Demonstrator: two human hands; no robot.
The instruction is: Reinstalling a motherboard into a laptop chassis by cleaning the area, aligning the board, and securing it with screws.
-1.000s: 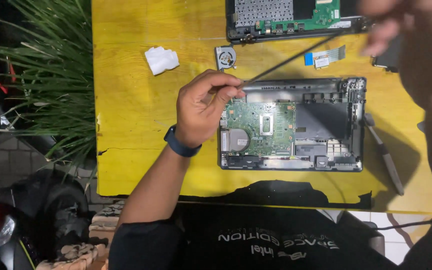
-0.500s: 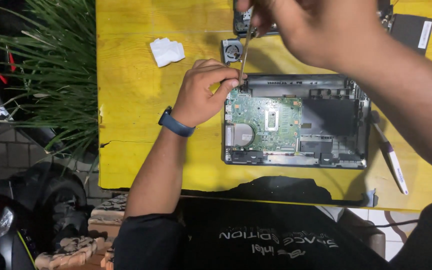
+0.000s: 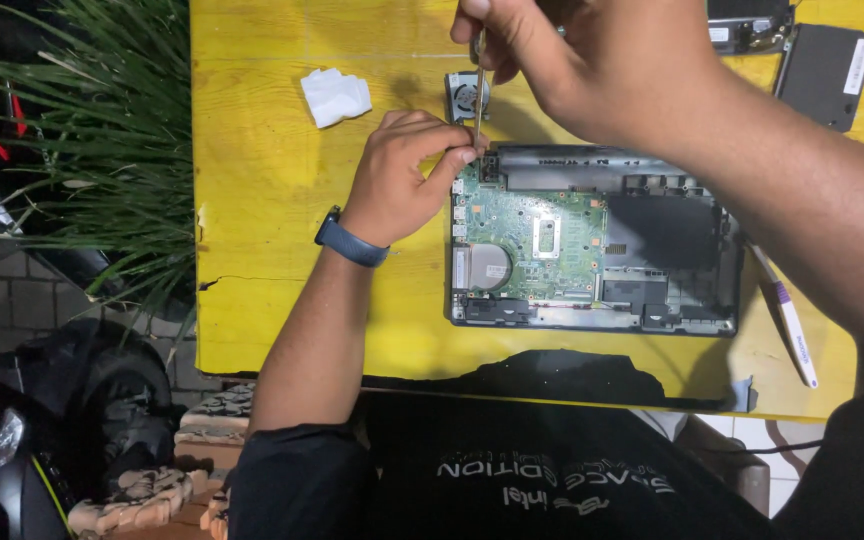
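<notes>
The screwdriver (image 3: 478,90) is pinched upright by the right hand (image 3: 592,60) and steadied by the curled left hand (image 3: 407,170) at the open laptop (image 3: 592,240) corner, the table edge (image 3: 252,350) well apart

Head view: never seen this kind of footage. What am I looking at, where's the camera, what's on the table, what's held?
There is no machine here: a person works with two bare hands, filmed by a camera on their head that looks down, so the arms enter from the bottom and right. On the yellow table lies an opened laptop base with its green circuit board exposed. The right hand holds a thin screwdriver upright, tip at the base's top left corner. The left hand, with a blue wristband, steadies the shaft with its fingertips. Around it: a small fan, a crumpled white tissue, a dark flat panel top right, and a white strip beside the base. A plant stands left of the table.
</notes>
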